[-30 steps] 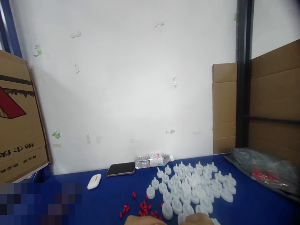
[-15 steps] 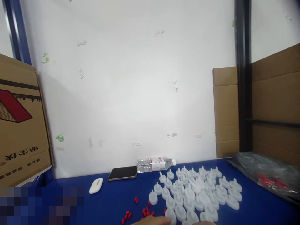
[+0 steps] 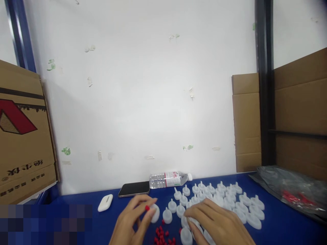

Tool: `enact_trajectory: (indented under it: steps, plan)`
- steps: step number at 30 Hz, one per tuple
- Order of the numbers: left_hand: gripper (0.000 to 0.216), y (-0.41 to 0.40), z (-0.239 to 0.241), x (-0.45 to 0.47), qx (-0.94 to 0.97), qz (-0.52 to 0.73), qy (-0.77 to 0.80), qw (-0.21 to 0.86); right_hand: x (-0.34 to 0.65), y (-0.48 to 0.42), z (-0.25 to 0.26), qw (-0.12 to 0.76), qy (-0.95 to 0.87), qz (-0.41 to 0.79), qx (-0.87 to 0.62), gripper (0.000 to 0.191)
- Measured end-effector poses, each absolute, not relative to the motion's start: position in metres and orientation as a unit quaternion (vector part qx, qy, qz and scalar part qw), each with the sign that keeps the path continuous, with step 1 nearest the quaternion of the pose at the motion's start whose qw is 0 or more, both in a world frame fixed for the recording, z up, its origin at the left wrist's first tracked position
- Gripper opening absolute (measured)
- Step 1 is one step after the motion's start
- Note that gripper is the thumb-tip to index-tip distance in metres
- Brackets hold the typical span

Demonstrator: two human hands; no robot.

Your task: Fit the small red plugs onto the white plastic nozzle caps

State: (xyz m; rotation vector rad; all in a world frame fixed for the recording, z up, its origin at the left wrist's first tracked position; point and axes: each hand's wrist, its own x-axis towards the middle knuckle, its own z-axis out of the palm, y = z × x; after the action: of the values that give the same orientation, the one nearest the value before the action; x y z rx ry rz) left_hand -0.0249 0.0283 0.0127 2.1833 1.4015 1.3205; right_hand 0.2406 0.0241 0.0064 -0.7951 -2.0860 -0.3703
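Note:
My left hand [image 3: 135,217] pinches a translucent white nozzle cap [image 3: 155,214] between thumb and fingers, just above the blue table. A small red cap [image 3: 147,208] shows at its tip, by my fingertips. My right hand [image 3: 217,219] is curled over the near part of a cluster of white nozzle caps [image 3: 240,206]. Its thumb and fingers close around one of these caps, which they mostly hide. Between my hands lie several loose red caps [image 3: 160,234]. Single white nozzle caps [image 3: 167,215] stand just right of my left hand.
A white oval case [image 3: 105,203], a phone [image 3: 134,189] and a water bottle lying on its side [image 3: 170,180] are along the back of the blue table [image 3: 76,207]. At right lies a clear bag with red pieces [image 3: 297,197]. Cardboard [image 3: 22,136] stands at left.
Both hands have risen into view from the bottom edge. The left has moved left and now holds a white nozzle cap with a red cap at its tip; the right now covers near caps.

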Motion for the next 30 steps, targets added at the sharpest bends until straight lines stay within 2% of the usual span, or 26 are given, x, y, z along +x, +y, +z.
enact_trajectory:
  steps: [7,13,19,26,30]
  plan:
    - [0.030,0.066,0.009,-0.061,0.756,0.373,0.537,0.029,0.237,0.036,-0.008,0.320,-0.887,-0.111,-0.314,0.016]
    - [0.016,0.077,-0.004,-0.072,0.758,0.307,0.575,0.025,0.234,0.038,-0.026,0.303,-0.891,-0.097,-0.323,0.016]
    - [0.024,0.078,-0.015,-0.076,0.775,0.291,0.561,0.018,0.231,0.025,-0.014,0.259,-0.896,-0.046,-0.357,0.015]
    - [0.030,0.073,-0.026,-0.079,0.840,0.266,0.474,-0.006,0.230,0.017,-0.011,0.264,-0.899,-0.036,-0.347,0.015]
    - [0.025,0.074,-0.027,-0.080,0.855,0.251,0.454,-0.015,0.230,0.011,0.000,0.283,-0.895,-0.018,-0.345,0.013]
